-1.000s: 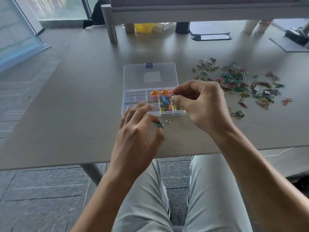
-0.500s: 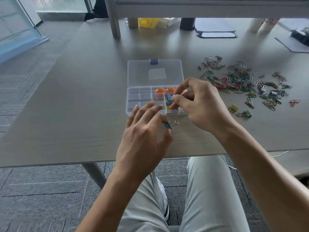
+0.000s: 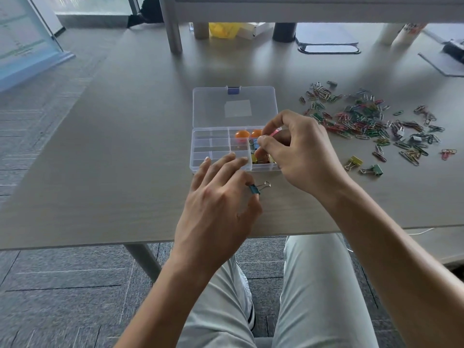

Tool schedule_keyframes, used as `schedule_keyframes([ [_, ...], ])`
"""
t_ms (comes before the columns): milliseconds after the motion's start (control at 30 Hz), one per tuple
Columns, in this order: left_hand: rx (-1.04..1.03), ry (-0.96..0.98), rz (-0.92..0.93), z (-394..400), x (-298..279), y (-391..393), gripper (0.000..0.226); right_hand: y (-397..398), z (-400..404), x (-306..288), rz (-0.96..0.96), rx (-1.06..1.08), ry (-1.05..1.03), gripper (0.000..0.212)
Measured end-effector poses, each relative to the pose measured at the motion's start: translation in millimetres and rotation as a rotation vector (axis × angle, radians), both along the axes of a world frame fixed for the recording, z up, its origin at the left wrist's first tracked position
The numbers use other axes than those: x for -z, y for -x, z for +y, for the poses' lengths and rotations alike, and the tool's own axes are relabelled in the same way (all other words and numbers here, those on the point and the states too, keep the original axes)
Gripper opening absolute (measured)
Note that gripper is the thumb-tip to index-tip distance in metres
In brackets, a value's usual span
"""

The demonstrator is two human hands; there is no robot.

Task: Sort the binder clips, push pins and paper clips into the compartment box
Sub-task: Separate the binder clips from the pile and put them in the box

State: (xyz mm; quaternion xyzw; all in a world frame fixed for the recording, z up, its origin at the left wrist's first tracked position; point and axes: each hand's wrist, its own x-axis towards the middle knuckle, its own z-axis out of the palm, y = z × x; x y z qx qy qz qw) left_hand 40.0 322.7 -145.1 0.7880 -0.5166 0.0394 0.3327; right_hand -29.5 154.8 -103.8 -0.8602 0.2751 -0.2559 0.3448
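Observation:
A clear compartment box (image 3: 211, 148) lies open on the table with its lid (image 3: 233, 106) folded back. Two orange push pins (image 3: 242, 134) sit in a middle compartment, and several coloured binder clips (image 3: 256, 160) fill the near right one. My left hand (image 3: 218, 207) rests at the box's front edge and pinches a blue binder clip (image 3: 254, 189) between thumb and forefinger. My right hand (image 3: 301, 156) hovers over the right compartments, its fingertips pinching a small pink item (image 3: 274, 133) that is mostly hidden. A wide pile of coloured paper clips (image 3: 364, 121) lies to the right.
A yellow binder clip (image 3: 354, 162) and a green one (image 3: 374, 169) lie loose near the pile. Cups, a yellow bag (image 3: 223, 30) and a dark pad (image 3: 326, 38) stand along the far edge under a shelf. The table's front edge (image 3: 100, 243) is close to my lap.
Both hands stay almost where they were. The right hand's fingers have shifted slightly over the right compartments. The left hand still pinches the blue binder clip.

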Motion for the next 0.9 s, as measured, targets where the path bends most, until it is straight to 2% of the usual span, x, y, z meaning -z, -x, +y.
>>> schedule_keyframes([
  [400,-0.003,0.0,-0.005,-0.2,0.6,0.0,0.021,18.2,-5.3,7.7,-0.112,-0.013,0.016,0.008],
  [900,0.052,-0.031,-0.036,-0.6,-1.4,1.6,0.02,22.6,-13.1,14.7,-0.01,-0.08,0.166,0.005],
])
